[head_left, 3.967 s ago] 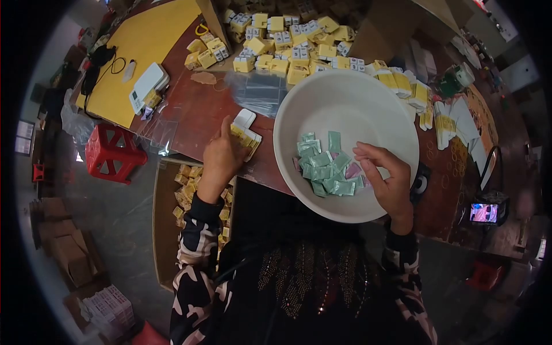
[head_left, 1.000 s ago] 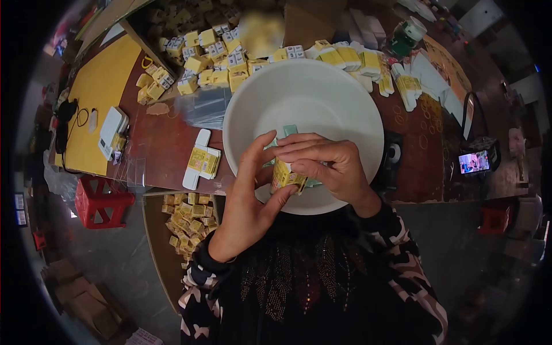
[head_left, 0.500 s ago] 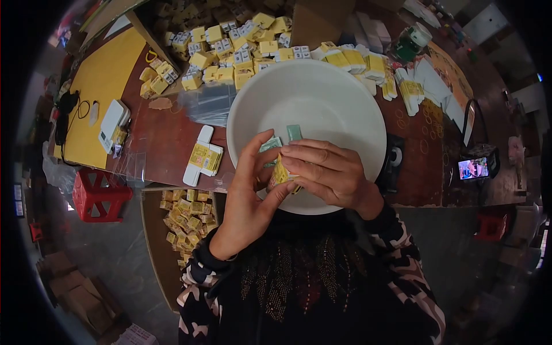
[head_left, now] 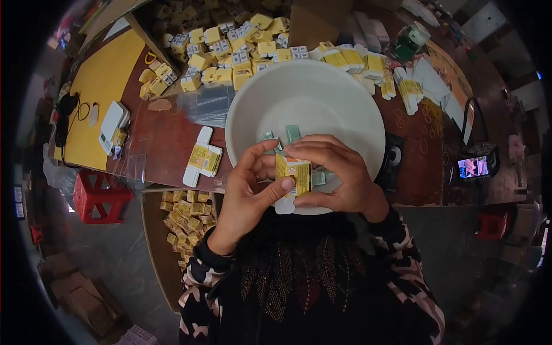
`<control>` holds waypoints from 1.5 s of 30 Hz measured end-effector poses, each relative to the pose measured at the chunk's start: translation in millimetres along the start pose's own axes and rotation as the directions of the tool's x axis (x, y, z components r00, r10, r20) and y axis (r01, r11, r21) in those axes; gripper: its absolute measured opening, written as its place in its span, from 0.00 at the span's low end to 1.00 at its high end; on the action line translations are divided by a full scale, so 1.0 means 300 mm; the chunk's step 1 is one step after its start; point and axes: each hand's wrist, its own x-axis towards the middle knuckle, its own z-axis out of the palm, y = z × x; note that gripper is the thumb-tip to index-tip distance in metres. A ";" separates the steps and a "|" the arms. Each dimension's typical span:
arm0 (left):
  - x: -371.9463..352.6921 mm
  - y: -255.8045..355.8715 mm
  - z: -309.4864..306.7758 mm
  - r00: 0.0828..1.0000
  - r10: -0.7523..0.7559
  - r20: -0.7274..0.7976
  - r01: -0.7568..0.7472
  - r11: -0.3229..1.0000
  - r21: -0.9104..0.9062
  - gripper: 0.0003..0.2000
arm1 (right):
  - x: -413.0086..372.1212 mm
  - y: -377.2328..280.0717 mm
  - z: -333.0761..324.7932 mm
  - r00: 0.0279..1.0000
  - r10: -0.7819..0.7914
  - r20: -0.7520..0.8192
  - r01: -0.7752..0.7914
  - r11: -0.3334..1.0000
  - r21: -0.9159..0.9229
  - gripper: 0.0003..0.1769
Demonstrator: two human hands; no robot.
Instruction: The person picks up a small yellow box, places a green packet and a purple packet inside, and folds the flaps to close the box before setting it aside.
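Observation:
A small yellow carton (head_left: 296, 176) is held upright over the near side of a big white basin (head_left: 365, 109). A white flap sticks out at its lower end. My left hand (head_left: 241, 187) is closed on the carton's left side, its thumb pressed on the printed front. On the other side my right hand (head_left: 345, 172) grips it, fingers curved over the top and thumb at the lower right edge. Inside the basin lie several green packets (head_left: 292, 133), partly hidden by my hands. Left of the basin rests a stack of flat, unfolded cartons (head_left: 203, 158).
Beyond the basin is a heap of yellow-and-white boxes (head_left: 230, 52). More flat cartons (head_left: 351, 60) lie at the back right, near a green jar (head_left: 409, 40). Below the table's left side stands a cardboard box (head_left: 154, 230) of small yellow boxes. A red stool (head_left: 100, 195) is farther left.
The carton has turned so its printed front and a white lower flap now show. My right hand's fingers have spread wider around it, and its thumb has moved down.

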 end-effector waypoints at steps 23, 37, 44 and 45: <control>0.023 -0.039 -0.025 0.995 -0.070 0.069 0.091 0.923 -0.374 0.23 | 0.013 -0.018 0.037 0.997 -0.074 -0.004 0.072 0.976 -0.207 0.33; 0.014 -0.019 -0.061 0.990 0.122 0.073 -0.088 0.929 -0.359 0.16 | 0.004 0.014 0.005 0.993 0.122 -0.009 -0.120 0.986 0.119 0.31; 0.021 -0.041 -0.080 0.986 0.140 0.091 -0.105 0.944 -0.313 0.15 | -0.008 0.029 -0.008 0.984 0.168 0.051 -0.175 0.961 0.216 0.31; 0.021 -0.044 -0.087 0.983 0.142 0.114 -0.104 0.952 -0.286 0.16 | -0.008 0.034 -0.009 0.984 0.169 0.051 -0.176 0.960 0.216 0.31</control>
